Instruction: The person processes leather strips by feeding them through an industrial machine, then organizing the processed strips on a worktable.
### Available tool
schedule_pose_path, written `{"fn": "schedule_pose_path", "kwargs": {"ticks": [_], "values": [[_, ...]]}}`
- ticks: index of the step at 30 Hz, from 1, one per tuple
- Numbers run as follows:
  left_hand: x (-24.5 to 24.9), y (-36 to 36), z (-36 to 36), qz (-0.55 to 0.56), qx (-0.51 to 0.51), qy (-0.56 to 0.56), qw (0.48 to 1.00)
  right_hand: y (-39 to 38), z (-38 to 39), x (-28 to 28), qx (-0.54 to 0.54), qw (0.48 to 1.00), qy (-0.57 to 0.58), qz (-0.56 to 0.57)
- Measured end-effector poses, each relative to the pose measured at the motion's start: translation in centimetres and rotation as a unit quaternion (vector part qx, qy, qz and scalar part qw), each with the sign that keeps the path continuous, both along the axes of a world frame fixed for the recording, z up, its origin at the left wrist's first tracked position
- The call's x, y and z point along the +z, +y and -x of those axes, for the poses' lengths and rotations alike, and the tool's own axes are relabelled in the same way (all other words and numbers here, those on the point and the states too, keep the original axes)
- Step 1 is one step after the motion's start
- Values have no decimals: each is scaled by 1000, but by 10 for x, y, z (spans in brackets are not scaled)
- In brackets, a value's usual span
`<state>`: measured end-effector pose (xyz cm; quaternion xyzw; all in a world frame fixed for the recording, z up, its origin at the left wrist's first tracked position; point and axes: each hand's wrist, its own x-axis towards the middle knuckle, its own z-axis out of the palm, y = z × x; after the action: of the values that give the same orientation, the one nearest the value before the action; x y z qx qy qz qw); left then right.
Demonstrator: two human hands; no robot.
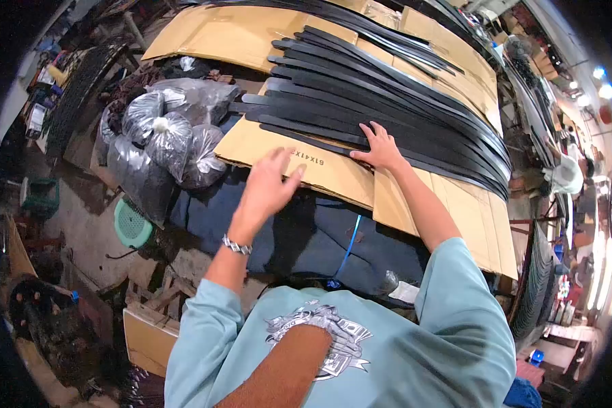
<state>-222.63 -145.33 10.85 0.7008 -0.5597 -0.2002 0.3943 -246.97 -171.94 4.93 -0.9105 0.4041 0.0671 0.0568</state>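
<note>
A broad row of long black strips (387, 109), which look like belt straps with rounded ends, lies fanned over cardboard (251, 139). My right hand (381, 148) rests at the near edge of the row. Its fingers are spread, with the fingertips on the strips and the thumb by the nearest one. My left hand (270, 187) is over the near edge of the cardboard, left of the printed numbers. Its thumb stands apart from slightly blurred fingers, and I see nothing in it. A patterned bracelet (236, 245) circles my left wrist.
Tied plastic bags (163, 132) are piled left of the cardboard, beside a green stool (132, 223). Dark material (285, 228) with a blue strap (347, 251) is between me and the cardboard. More black strips (381, 30) lie farther back. Another person (566, 173) is at the right.
</note>
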Motion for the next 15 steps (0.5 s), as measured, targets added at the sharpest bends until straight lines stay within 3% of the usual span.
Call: {"fn": "schedule_pose_path", "kwargs": {"ticks": [1, 3, 7, 10, 13, 15], "values": [[5, -14, -13, 2, 8, 102, 995, 7, 3, 7, 3, 1000, 3, -16], [-11, -49, -52, 41, 28, 39, 998, 14, 7, 5, 25, 999, -3, 39], [-50, -127, -129, -108, 82, -96, 986, 27, 0, -2, 27, 987, 33, 158], [-47, -153, -141, -216, -3, -252, 943, 11, -13, -9, -29, 977, 69, 199], [-41, -162, -118, -219, -117, -378, 892, -11, -28, -9, -55, 973, 96, 204], [-52, -175, -104, -159, -149, -379, 899, -28, -27, -40, -32, 955, 54, 291]]}}
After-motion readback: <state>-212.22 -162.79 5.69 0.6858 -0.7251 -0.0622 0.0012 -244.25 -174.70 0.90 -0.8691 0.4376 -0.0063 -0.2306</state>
